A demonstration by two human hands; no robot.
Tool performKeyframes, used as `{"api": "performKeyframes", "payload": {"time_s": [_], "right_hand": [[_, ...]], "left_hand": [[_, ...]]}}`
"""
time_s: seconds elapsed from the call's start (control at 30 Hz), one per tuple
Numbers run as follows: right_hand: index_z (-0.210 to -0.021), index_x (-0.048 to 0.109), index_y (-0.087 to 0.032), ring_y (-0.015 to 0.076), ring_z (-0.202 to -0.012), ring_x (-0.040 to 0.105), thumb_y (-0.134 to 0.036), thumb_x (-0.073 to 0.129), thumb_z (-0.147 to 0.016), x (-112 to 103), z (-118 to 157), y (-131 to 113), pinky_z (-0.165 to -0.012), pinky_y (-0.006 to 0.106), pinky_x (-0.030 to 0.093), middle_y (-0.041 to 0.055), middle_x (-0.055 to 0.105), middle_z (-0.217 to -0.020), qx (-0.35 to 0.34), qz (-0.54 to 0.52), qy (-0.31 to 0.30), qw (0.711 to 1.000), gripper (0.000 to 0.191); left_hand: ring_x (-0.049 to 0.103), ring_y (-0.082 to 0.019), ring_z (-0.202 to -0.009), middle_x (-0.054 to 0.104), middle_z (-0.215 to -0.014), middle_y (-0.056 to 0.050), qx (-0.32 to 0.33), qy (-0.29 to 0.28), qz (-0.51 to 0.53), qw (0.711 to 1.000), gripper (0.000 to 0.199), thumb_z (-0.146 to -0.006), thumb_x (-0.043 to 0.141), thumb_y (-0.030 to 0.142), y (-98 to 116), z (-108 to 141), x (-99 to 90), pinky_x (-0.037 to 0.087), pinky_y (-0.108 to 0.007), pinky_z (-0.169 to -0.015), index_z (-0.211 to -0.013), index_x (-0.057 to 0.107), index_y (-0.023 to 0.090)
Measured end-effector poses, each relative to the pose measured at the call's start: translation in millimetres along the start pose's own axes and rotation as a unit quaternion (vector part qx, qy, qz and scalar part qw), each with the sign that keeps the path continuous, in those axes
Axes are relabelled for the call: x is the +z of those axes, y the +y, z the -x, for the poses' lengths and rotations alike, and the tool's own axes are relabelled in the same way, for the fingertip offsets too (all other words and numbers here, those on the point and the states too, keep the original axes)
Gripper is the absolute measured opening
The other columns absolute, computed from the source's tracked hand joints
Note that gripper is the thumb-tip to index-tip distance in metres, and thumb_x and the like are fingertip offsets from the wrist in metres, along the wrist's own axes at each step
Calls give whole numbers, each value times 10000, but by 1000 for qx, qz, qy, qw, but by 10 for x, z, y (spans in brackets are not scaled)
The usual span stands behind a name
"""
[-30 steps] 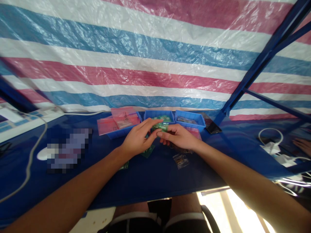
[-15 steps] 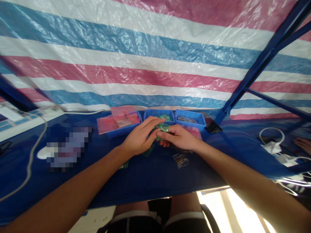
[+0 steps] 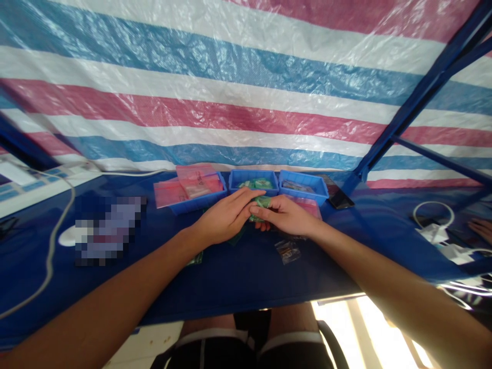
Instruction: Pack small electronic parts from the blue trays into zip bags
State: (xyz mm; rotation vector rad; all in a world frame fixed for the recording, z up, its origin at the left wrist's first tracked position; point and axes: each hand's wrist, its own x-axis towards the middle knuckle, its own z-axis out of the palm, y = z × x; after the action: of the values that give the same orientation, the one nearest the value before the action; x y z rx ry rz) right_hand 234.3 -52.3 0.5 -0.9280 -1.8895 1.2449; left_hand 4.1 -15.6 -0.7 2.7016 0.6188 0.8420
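Observation:
Between both hands, above the blue table, is a small green packet. My left hand lies along its left side, fingers together and pressed on it. My right hand grips its right side with the thumb on top; some fingertips show underneath. Just behind the hands stands a blue bin with green packets. A small clear packet with brown contents lies in front of my right hand. Pink bags lie behind my right wrist. Another green packet is partly hidden by my left forearm.
A left bin holds pink bags, and a right bin holds clear packets. Beside it lies a dark phone. White cables and plugs are at the right, near another person's hand. A white cable runs along the left.
The view has shifted slightly. Both hands remain together on the green packet, with my left fingers moved a little, and more of the green packets in the middle bin shows.

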Motion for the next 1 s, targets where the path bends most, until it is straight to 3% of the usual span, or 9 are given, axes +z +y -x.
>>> {"api": "performKeyframes", "payload": {"time_s": [0.13, 0.3, 0.47, 0.6, 0.8, 0.9, 1.0], "right_hand": [[-815, 770, -155, 144, -615, 676, -702, 678, -986, 14, -6, -4, -620, 255, 554, 42, 752, -716, 2, -2, 1, 1000, 580], [-812, 774, -154, 145, -610, 660, -713, 695, -969, -4, -22, 40, -628, 262, 539, 45, 742, -701, 16, -62, 10, 998, 586], [-729, 692, -176, 120, -505, 550, -657, 760, -948, -36, -42, 91, -513, 255, 413, 17, 657, -610, 59, -205, 50, 976, 533], [-686, 593, -186, 73, -436, 346, -587, 849, -888, -53, -33, 54, -451, 244, 234, -54, 478, -516, 84, -282, 36, 955, 517], [-642, 500, -206, 58, -456, 238, -612, 881, -843, -55, -20, 7, -459, 256, 136, -86, 371, -527, 84, -270, 11, 959, 592], [-655, 490, -220, 65, -458, 191, -707, 811, -870, -59, -26, 6, -460, 271, 128, -94, 322, -527, 64, -223, 57, 971, 622], [-700, 538, -220, 87, -475, 283, -746, 735, -915, -74, -25, -21, -473, 278, 207, -70, 394, -550, 10, -131, 143, 981, 602]], "left_hand": [[676, -275, -1303, 689, -1400, -148, 3, 8, 5, 1000, 442, -1134, 432, 254, -7, 4, -4, 528, -445, -1185, -1554, 553, 182], [537, -302, -1492, 545, -1587, -183, 41, 64, 33, 997, 498, -1141, 426, 276, 15, -15, -42, 441, -496, -1277, -1629, 494, 198], [491, -381, -1517, 482, -1661, -200, 101, 113, 3, 988, 660, -1014, 732, 402, 64, -56, -81, 426, -604, -1261, -1617, 518, 242], [616, -321, -1387, 647, -1497, -168, 123, 135, -33, 983, 561, -999, 760, 290, 8, -54, -48, 496, -540, -1201, -1534, 596, 251], [724, -247, -1174, 769, -1254, -134, 138, 175, -43, 974, 371, -1023, 691, 162, -32, -33, -35, 591, -413, -1054, -1392, 685, 193], [753, -207, -1068, 799, -1198, -114, 105, 201, -58, 972, 327, -1054, 655, 172, 15, -28, -45, 603, -361, -1009, -1379, 691, 180], [755, -165, -890, 819, -1117, -85, 42, 214, -77, 973, 366, -1071, 672, 275, 54, -15, -40, 614, -307, -916, -1426, 677, 187]]}}
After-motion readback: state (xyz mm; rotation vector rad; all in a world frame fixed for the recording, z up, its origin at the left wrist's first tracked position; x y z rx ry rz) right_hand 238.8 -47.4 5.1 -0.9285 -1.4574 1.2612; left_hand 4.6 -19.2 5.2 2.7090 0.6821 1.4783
